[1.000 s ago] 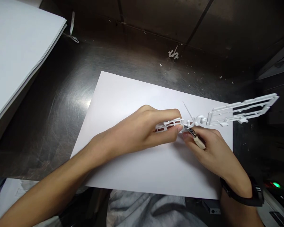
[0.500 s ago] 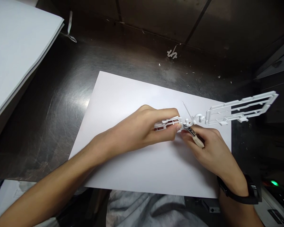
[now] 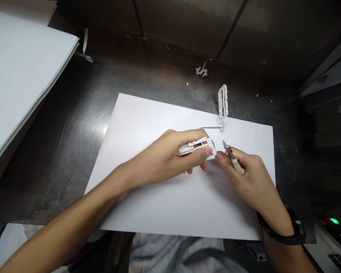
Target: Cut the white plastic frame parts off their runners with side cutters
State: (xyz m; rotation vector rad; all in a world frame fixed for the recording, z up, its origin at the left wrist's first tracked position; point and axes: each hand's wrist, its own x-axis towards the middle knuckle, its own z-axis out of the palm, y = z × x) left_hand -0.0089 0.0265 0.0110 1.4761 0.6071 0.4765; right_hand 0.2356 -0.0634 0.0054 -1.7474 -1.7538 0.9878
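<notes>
Over the white sheet of paper point(image 3: 159, 212), my left hand point(image 3: 170, 157) pinches a small white plastic frame piece point(image 3: 186, 148) between thumb and fingers. My right hand point(image 3: 252, 174) is closed round small nippers point(image 3: 238, 166) with a beige handle; their metal tip points up and left, apart from the frame piece. Beyond both hands, a separate white plastic lattice piece point(image 3: 223, 100) stands on end near the sheet's far edge, with a thin rod and a rounded joint below it. Neither hand touches it; whether it rests or is falling I cannot tell.
A thick stack of white paper point(image 3: 25, 72) lies at the left on the dark metal table point(image 3: 71, 106). White plastic scraps point(image 3: 201, 71) and small bits lie towards the back. A device with a green light point(image 3: 334, 220) is at the lower right.
The lattice piece has come apart from the piece in my left hand and moved from the right to beyond the hands, turning upright. The nippers have drawn away from the frame piece.
</notes>
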